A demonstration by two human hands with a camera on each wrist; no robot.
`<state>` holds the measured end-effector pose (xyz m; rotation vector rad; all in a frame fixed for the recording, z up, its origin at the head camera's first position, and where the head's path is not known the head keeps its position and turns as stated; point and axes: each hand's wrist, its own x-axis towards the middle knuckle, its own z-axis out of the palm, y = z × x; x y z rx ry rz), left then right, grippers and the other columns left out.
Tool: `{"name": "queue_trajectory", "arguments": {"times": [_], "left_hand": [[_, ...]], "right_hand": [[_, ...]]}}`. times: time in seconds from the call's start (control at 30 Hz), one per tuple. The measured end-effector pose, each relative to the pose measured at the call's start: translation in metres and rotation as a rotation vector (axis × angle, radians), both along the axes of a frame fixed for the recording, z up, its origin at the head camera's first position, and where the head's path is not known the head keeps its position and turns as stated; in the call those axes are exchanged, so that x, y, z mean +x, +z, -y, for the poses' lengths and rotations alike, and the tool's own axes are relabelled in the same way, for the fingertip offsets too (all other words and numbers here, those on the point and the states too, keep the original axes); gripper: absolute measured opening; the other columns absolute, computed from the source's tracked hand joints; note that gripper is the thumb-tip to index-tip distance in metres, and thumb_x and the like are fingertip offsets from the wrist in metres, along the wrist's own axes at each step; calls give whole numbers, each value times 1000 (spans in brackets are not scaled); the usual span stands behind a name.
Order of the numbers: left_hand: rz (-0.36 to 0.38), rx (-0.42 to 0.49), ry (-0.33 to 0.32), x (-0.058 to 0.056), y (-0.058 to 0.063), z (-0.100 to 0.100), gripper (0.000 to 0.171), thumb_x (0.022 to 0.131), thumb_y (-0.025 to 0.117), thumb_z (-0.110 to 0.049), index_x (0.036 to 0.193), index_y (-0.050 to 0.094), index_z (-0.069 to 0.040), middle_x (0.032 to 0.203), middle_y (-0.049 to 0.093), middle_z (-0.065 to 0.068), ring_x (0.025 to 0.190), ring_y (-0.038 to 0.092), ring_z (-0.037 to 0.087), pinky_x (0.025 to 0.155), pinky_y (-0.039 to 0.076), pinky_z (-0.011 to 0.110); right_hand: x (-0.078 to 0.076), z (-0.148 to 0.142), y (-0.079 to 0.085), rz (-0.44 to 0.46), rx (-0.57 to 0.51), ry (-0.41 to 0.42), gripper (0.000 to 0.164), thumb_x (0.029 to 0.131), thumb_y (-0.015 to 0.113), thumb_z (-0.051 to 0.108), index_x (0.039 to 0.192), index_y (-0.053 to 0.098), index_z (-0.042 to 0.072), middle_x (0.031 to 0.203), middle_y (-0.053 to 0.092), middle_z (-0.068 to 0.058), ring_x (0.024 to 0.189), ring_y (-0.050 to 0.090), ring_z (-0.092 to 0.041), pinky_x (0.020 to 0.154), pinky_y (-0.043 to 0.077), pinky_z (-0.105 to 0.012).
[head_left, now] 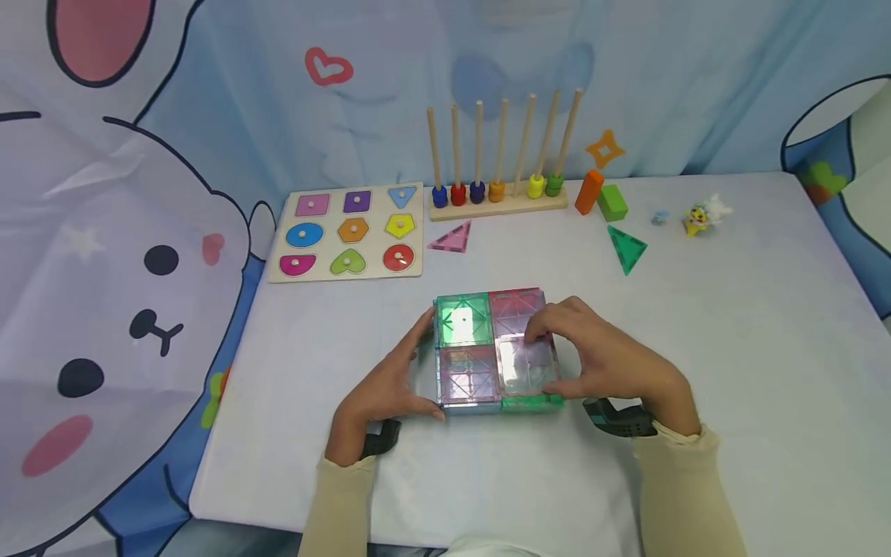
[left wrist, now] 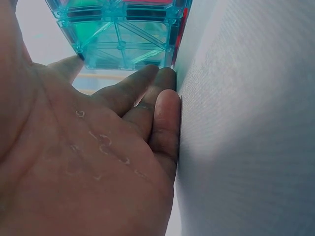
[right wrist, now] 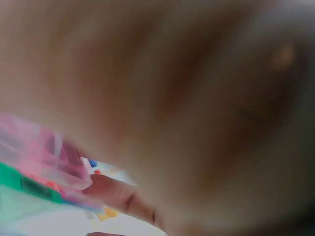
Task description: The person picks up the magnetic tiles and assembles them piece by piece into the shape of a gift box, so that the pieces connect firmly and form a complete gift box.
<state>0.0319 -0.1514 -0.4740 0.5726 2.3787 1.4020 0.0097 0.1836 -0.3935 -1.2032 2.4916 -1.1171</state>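
Observation:
A low block of translucent magnetic tiles (head_left: 468, 373) stands on the white table; its top shows green, pink, purple and clear squares. My left hand (head_left: 390, 384) lies along its left side, fingers extended to the far left corner and thumb at the near one. The left wrist view shows the fingers (left wrist: 167, 115) by the teal side wall (left wrist: 120, 44). With fingers and thumb, my right hand (head_left: 605, 352) pinches a clear square magnetic tile (head_left: 522, 370) at the near right of the top. In the right wrist view, the blurred hand hides much of the block.
Behind the block lie a shape puzzle board (head_left: 334, 267), a wooden peg stand (head_left: 501, 207) with beads and a pink triangle tile (head_left: 454, 238). Toward the right are a green triangle tile (head_left: 627, 249), orange block (head_left: 588, 192), green block (head_left: 612, 203) and small figurine (head_left: 696, 220).

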Motion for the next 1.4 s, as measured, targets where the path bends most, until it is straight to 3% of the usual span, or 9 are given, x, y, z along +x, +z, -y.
{"name": "queue_trajectory", "arguments": {"times": [0.17, 0.27, 0.47, 0.53, 0.63, 0.8, 1.0, 1.17, 1.4], "left_hand": [[2, -2, 0, 0, 1, 0, 140, 48, 95, -29, 150, 1, -39, 155, 5, -23, 142, 9, 1, 109, 28, 42], [5, -8, 0, 1, 1, 1, 140, 47, 95, -32, 150, 0, -40, 155, 6, -23, 142, 10, 1, 110, 27, 41], [14, -20, 2, 5, -1, -1, 139, 48, 95, -34, 150, 1, -41, 155, 6, -23, 142, 9, 4, 109, 29, 43], [27, -22, 2, 6, -2, -2, 138, 48, 95, -34, 150, 1, -41, 155, 5, -23, 142, 9, 4, 108, 30, 44], [35, -32, -5, 7, -3, -2, 137, 49, 94, -37, 150, 1, -42, 154, 5, -25, 142, 9, 2, 107, 31, 43], [6, -22, -5, 2, -2, -1, 138, 48, 94, -38, 150, 2, -40, 155, 5, -24, 142, 10, 1, 107, 31, 43], [8, -19, 7, 0, -1, 0, 139, 47, 95, -34, 150, 2, -40, 155, 5, -24, 142, 9, 1, 108, 30, 44], [20, -32, -2, 0, -2, -1, 137, 49, 92, -42, 150, 0, -41, 155, 4, -25, 142, 8, 0, 108, 30, 42], [1, -17, 4, -1, 2, -1, 139, 48, 95, -34, 150, 1, -39, 155, 6, -24, 142, 10, 2, 107, 32, 42]], "right_hand": [[1, 4, 3, 24, -7, 1, 48, 68, 85, 33, 108, 61, 24, 111, 57, 13, 103, 42, -10, 84, 43, -31], [-6, -1, -2, 8, -94, -102, 43, 73, 82, 26, 111, 62, 18, 111, 59, 6, 101, 46, -12, 80, 43, -32], [-38, -36, -44, -175, -202, -761, 43, 82, 73, 17, 122, 59, 11, 119, 56, -8, 97, 51, -23, 73, 39, -33], [-50, -54, -68, -179, -149, -962, 50, 84, 70, 20, 130, 53, 10, 129, 49, -12, 106, 48, -29, 80, 38, -38], [-63, -77, -98, -105, 0, -1124, 61, 88, 62, 28, 142, 39, 10, 146, 35, -14, 120, 37, -37, 93, 33, -49], [-85, -89, -114, -22, 245, -1157, 72, 93, 49, 41, 152, 18, 13, 157, 18, -8, 125, 28, -42, 95, 28, -56], [-98, -87, -113, -29, 336, -1142, 57, 95, 47, 32, 145, 35, 6, 151, 29, -14, 120, 31, -44, 90, 29, -56], [-94, -87, -108, 14, 226, -1173, 51, 91, 52, 22, 139, 42, 9, 145, 33, -16, 121, 31, -41, 92, 30, -54], [-92, -85, -102, -14, -54, -1184, 79, 82, 58, 3, 145, 24, 37, 139, 32, -3, 103, 45, -22, 83, 38, -31]]}}
